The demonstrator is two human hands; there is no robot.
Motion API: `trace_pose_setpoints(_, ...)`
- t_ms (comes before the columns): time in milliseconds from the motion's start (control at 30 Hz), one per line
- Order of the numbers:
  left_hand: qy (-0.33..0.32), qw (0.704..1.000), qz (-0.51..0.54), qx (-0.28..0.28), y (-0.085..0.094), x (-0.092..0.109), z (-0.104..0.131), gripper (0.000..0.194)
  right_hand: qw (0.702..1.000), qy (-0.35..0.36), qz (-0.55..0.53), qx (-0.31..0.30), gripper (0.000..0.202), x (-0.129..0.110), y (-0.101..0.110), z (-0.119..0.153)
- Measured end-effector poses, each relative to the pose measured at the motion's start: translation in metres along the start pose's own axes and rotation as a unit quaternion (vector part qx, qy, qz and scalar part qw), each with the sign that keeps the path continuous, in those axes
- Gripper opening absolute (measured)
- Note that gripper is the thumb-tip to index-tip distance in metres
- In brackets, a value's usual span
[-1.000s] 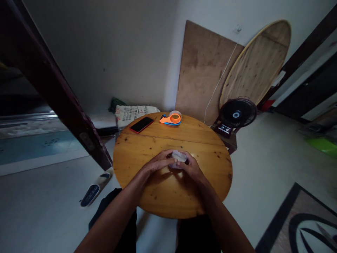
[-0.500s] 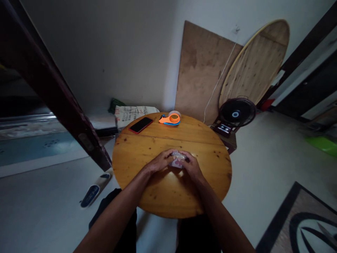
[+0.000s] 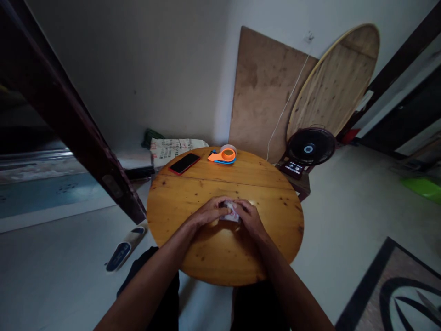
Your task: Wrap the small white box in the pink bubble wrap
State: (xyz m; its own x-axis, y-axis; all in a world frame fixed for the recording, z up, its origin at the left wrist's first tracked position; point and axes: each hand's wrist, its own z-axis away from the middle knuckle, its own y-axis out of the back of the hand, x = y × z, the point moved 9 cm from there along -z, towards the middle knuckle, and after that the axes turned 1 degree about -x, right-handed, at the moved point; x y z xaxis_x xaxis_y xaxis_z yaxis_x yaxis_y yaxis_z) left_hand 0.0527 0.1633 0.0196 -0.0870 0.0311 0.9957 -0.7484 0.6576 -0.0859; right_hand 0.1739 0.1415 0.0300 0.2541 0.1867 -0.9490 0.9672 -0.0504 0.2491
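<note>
Between my two hands, just above or on the round wooden table (image 3: pixel 220 255), is a small whitish pack with pink-red markings (image 3: pixel 231 215); it looks like a deck of cards, but I cannot be sure. My left hand (image 3: pixel 212 210) is closed around its left side, the thumb lying over the front. On the other side my right hand (image 3: pixel 248 214) grips it, with the thumb against its upper face. Fingers cover the pack's sides and most of its far edge.
Toward the table's far edge lie a black phone with a red rim (image 3: pixel 184 163) and an orange tape dispenser (image 3: pixel 223 156) with blue parts. A dark fan (image 3: pixel 310 147) stands beyond the right edge. Boards (image 3: pixel 268 87) lean on the wall.
The pack has tilted between my hands, so a different face with pink-red markings shows. Both thumbs have shifted on it, while my forearms stay nearly in place.
</note>
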Motion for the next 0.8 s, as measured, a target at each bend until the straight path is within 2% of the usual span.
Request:
trace_pose_setpoints(100,0.001,1.0,-0.008,-0.002,0.001,-0.002,0.0,0.043,1.0,0.005,-0.006,0.003,0.03,-0.001,0.0,0.0)
trace_pose_setpoints(333,0.013,1.0,-0.019,-0.01,-0.003,-0.002,0.001,0.046,0.998,-0.015,-0.018,0.049,0.032,-0.002,0.009,0.001)
trace_pose_setpoints(567,0.011,1.0,-0.022,-0.015,-0.005,0.002,0.002,0.045,0.997,0.008,-0.013,0.077,0.029,-0.007,0.014,0.002)
trace_pose_setpoints(800,0.041,0.999,-0.021,0.002,-0.001,-0.004,0.003,0.045,0.993,0.052,0.03,0.1,0.023,-0.019,0.018,0.004)
